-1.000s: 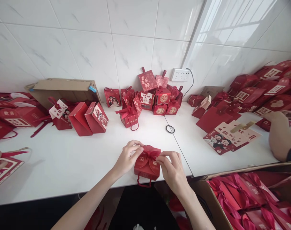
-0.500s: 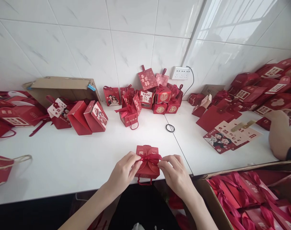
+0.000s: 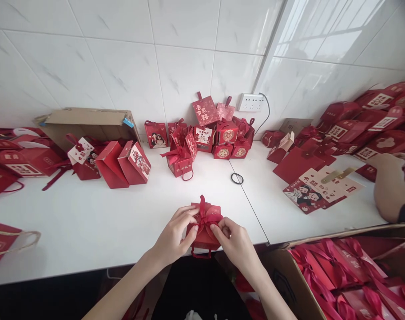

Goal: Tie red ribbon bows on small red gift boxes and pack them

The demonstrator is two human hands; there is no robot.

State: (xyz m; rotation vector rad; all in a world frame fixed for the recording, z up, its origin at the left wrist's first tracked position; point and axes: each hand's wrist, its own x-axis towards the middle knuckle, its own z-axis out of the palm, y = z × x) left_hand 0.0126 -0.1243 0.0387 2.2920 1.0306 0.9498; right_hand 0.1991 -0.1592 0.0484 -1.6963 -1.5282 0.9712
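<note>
A small red gift box (image 3: 205,240) with a cord handle stands at the table's front edge, between my hands. Across its top lies a dark red ribbon (image 3: 207,218) tied in a bow, one tail sticking up at the back. My left hand (image 3: 176,233) pinches the bow's left side, its fingers resting along the box's top left. The bow's right side is pinched between thumb and fingers of my right hand (image 3: 234,240). Behind them sits another red box (image 3: 180,165) with a ribbon bow and a handle.
An open carton (image 3: 299,284) of ribboned red boxes stands at the lower right. Card pieces (image 3: 305,191) lie near a co-worker's hand (image 3: 387,169). A black ring (image 3: 236,178) lies mid-table. Stacked boxes (image 3: 227,135) and a power strip (image 3: 252,102) are at the wall.
Both hands have moved inward over the box. A ribbon tail now stands up behind the bow. At the far left, the box with the rope handle has shifted slightly left and down.
</note>
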